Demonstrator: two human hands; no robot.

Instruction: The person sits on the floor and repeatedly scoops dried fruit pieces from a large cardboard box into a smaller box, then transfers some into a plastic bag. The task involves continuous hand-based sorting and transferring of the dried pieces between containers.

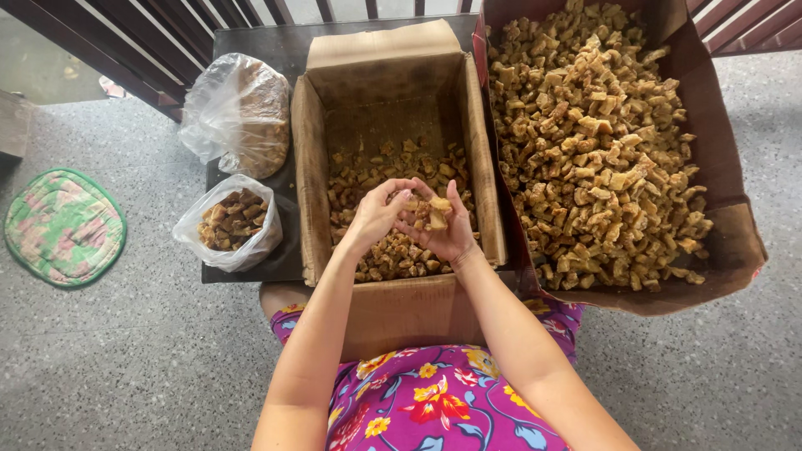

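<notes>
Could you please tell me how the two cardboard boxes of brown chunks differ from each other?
The middle box is only partly filled, its inner walls showing; the right box is heaped nearly to the rim. Both hands, left hand and right hand, work over the middle box; none touch the right box. Both hold similar brown chunks.

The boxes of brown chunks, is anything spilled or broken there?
Nothing is spilled. The big box on the right looks worn: its front wall sags outward and its corner is bent under the heaped chunks. The middle box stands straight, both hands over it.
</notes>
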